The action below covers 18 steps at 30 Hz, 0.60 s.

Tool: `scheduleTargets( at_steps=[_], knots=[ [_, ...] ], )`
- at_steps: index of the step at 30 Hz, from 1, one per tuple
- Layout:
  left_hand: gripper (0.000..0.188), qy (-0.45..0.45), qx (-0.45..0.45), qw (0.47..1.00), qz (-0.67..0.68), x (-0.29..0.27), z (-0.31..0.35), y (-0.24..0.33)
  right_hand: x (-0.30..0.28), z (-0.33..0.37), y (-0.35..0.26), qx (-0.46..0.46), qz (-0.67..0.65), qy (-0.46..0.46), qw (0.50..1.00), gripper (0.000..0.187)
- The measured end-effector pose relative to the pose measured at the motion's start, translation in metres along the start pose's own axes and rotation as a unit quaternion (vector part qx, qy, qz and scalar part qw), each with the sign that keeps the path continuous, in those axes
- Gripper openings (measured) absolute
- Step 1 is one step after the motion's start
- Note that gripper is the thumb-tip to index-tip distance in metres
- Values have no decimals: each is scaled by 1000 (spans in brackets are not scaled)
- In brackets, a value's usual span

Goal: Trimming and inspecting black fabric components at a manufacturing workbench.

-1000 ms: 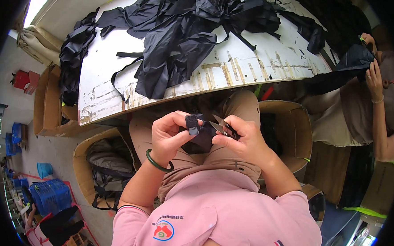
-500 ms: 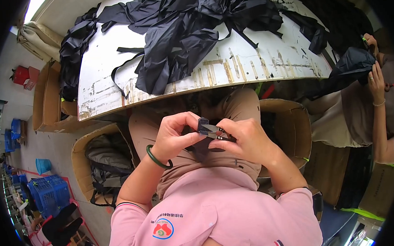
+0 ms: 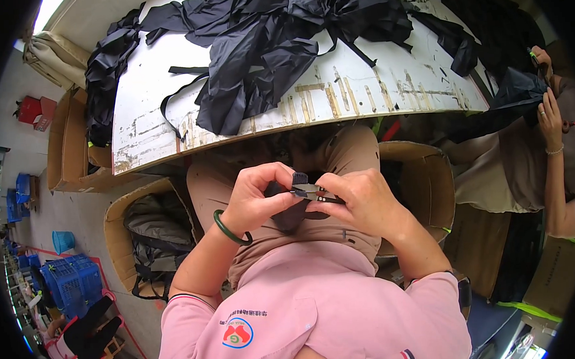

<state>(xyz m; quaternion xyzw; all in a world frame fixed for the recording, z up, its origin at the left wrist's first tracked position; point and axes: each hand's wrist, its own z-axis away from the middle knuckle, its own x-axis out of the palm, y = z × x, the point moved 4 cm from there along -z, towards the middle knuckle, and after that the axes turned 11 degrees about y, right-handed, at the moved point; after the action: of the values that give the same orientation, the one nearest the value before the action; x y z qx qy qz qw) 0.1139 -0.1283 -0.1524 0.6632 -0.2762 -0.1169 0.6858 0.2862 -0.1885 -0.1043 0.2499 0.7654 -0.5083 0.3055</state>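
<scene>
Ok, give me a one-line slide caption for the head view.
Seated worker's left hand pinches a small black fabric piece while the right hand works small snips on it, below a fabric-strewn table.

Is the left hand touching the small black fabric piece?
Touching. The head view shows the left hand pinching the black fabric piece between thumb and fingers over the lap, with the right hand holding small snips against it.

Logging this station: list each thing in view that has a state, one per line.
left hand: closed on the black fabric piece.
right hand: gripping the small snips.
small snips: held at the fabric; blades too small to judge.
black fabric piece: held over the lap.
black fabric pile: heaped loosely on the worn white table.
cardboard box: open, holding dark bags.
</scene>
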Motion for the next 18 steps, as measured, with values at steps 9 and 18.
scheduleTargets(
  at_steps=[9,18],
  knots=[
    [8,12,-8,1000,8,1,-1,1,-3,6,13,75,-41,25,996,33],
    [16,-118,-38,989,-82,26,-11,-8,7,23,34,265,-371,42,889,29]
  ],
)
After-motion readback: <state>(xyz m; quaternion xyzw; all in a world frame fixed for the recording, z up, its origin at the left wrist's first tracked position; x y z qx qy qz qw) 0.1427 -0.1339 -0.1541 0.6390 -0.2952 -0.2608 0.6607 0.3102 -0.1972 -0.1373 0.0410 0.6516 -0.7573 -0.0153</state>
